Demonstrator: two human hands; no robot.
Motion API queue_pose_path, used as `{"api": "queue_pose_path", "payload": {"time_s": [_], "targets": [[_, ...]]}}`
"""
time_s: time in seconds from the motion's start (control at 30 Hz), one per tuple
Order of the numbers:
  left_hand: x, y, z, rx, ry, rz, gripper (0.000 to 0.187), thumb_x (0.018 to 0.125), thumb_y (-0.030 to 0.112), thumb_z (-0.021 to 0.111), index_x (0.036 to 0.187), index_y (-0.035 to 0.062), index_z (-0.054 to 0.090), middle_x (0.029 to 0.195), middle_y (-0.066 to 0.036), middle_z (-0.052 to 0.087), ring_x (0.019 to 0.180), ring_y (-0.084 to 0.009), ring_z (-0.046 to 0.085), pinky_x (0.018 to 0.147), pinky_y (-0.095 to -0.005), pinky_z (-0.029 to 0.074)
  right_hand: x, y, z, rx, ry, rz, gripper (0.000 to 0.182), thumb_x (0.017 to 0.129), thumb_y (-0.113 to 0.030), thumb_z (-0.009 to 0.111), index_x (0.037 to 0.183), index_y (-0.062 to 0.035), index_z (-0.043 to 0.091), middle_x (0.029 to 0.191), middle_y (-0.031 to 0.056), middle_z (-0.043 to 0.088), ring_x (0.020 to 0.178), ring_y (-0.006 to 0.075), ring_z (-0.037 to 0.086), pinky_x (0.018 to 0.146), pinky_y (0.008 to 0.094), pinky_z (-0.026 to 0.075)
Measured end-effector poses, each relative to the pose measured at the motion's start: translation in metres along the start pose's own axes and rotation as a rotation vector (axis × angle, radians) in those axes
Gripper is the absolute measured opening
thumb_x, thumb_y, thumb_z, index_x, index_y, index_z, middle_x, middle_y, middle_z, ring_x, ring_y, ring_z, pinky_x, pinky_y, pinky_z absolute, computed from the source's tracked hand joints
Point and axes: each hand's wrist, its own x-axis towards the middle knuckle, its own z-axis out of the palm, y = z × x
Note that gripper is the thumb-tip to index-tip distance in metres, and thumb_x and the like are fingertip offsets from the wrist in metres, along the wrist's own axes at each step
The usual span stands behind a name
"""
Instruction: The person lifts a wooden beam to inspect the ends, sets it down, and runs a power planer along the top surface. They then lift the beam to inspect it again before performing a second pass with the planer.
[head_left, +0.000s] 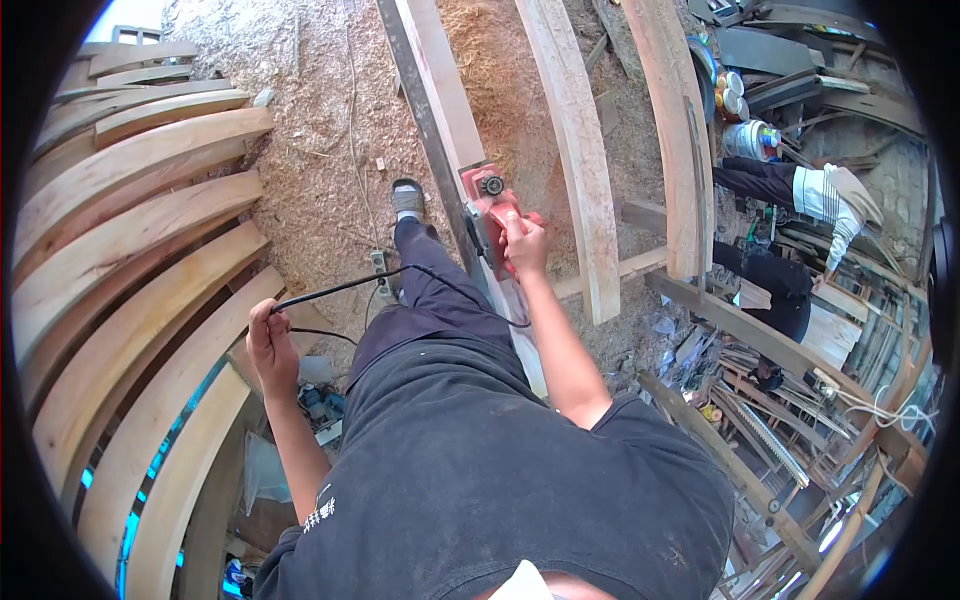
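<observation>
My right hand (525, 248) is closed round the handle of a red electric planer (474, 180) with a black knob at its front. The planer rests on a long pale wooden board (447, 95) that runs away from me. Out to the left, my left hand (272, 350) grips a black power cord (345, 285), holding it up off the ground. From there the cord loops across my legs toward the planer. The planer's underside is hidden.
Several curved planks (150, 215) are stacked along the left. Two more long boards (580, 150) (672, 130) lie to the right, near a crossing beam (770, 340). Wood shavings (310, 130) cover the ground. Two other people (830, 195) (785, 295) are at the far right among scrap wood.
</observation>
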Motion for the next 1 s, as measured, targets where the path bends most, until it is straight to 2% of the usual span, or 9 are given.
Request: {"api": "queue_pose_path", "payload": {"time_s": [0.17, 0.23, 0.53, 0.67, 0.73, 0.77, 0.83, 0.9, 1.0], "targets": [[0.061, 0.019, 0.013, 0.075, -0.010, -0.043, 0.014, 0.111, 0.010, 0.053, 0.120, 0.0031, 0.061, 0.098, -0.003, 0.060, 0.078, -0.0112, 0.053, 0.072, -0.0272, 0.049, 0.036, -0.033, 0.017, -0.043, -0.025, -0.008, 0.048, 0.103, -0.039, 0.059, 0.072, -0.0047, 0.071, 0.059, 0.0028, 0.066, 0.045, 0.0107, 0.058, 0.045, 0.0295, 0.044], [0.082, 0.031, 0.017, 0.060, -0.010, -0.042, 0.015, 0.111, 0.012, 0.053, 0.120, 0.0032, 0.061, 0.100, -0.004, 0.061, 0.079, -0.0118, 0.054, 0.073, -0.0279, 0.049, 0.050, -0.048, 0.023, -0.071, -0.039, 0.067, 0.051, 0.101, -0.047, 0.060, 0.073, -0.0061, 0.076, 0.063, 0.0073, 0.070, 0.063, 0.0209, 0.071, 0.065, 0.0377, 0.054], [0.141, 0.057, 0.016, 0.126, 0.042, -0.024, 0.013, 0.111, 0.012, 0.054, 0.118, 0.0030, 0.061, 0.098, -0.006, 0.062, 0.078, -0.0127, 0.054, 0.071, -0.0287, 0.048, 0.105, -0.099, 0.049, -0.099, -0.058, 0.067, 0.053, 0.100, -0.050, 0.060, 0.075, -0.0063, 0.077, 0.066, 0.0104, 0.072, 0.065, 0.0260, 0.072, 0.066, 0.0408, 0.054], [0.167, 0.060, 0.015, 0.153, 0.045, -0.023, 0.015, 0.113, 0.013, 0.050, 0.119, 0.0028, 0.059, 0.096, -0.002, 0.054, 0.076, -0.0091, 0.048, 0.068, -0.0251, 0.045, 0.130, -0.118, 0.061, -0.155, -0.052, 0.036, 0.054, 0.100, -0.051, 0.059, 0.074, -0.0062, 0.077, 0.065, 0.0099, 0.072, 0.065, 0.0253, 0.072, 0.067, 0.0403, 0.054], [0.179, 0.060, 0.015, 0.153, 0.057, -0.029, 0.015, 0.113, 0.013, 0.050, 0.119, 0.0027, 0.059, 0.096, -0.002, 0.054, 0.076, -0.0092, 0.048, 0.068, -0.0251, 0.045, 0.141, -0.119, 0.068, -0.089, -0.036, -0.027, 0.048, 0.102, -0.041, 0.060, 0.072, -0.0053, 0.073, 0.059, 0.0034, 0.066, 0.048, 0.0122, 0.061, 0.049, 0.0317, 0.047], [0.186, 0.062, 0.014, 0.153, 0.049, -0.039, 0.016, 0.113, 0.014, 0.050, 0.120, 0.0027, 0.059, 0.096, -0.002, 0.054, 0.076, -0.0092, 0.048, 0.068, -0.0251, 0.044, 0.145, -0.127, 0.070, -0.090, -0.038, -0.029, 0.048, 0.102, -0.041, 0.060, 0.072, -0.0053, 0.073, 0.059, 0.0034, 0.066, 0.048, 0.0122, 0.061, 0.049, 0.0317, 0.047], [0.202, 0.063, 0.012, 0.154, 0.043, -0.044, 0.016, 0.113, 0.014, 0.050, 0.120, 0.0028, 0.059, 0.095, -0.002, 0.054, 0.076, -0.0092, 0.047, 0.068, -0.0251, 0.044, 0.154, -0.144, 0.075, -0.140, -0.078, 0.055, 0.054, 0.100, -0.051, 0.059, 0.074, -0.0071, 0.077, 0.065, 0.0093, 0.072, 0.065, 0.0237, 0.072, 0.067, 0.0400, 0.054], [0.220, 0.058, 0.010, 0.125, 0.077, -0.017, 0.014, 0.111, 0.013, 0.054, 0.118, 0.0031, 0.061, 0.092, -0.004, 0.060, 0.074, -0.0116, 0.052, 0.067, -0.0273, 0.047, 0.166, -0.159, 0.080, -0.143, -0.082, 0.045, 0.054, 0.099, -0.052, 0.059, 0.074, -0.0075, 0.077, 0.065, 0.0092, 0.072, 0.065, 0.0238, 0.072, 0.067, 0.0401, 0.054], [0.253, 0.048, 0.010, 0.104, 0.066, 0.014, 0.014, 0.111, 0.012, 0.054, 0.117, 0.0029, 0.061, 0.090, -0.004, 0.060, 0.074, -0.0109, 0.052, 0.066, -0.0271, 0.046, 0.188, -0.169, 0.094, -0.161, -0.073, 0.029, 0.054, 0.099, -0.052, 0.059, 0.074, -0.0082, 0.077, 0.065, 0.0088, 0.072, 0.066, 0.0239, 0.072, 0.067, 0.0399, 0.054]]}}
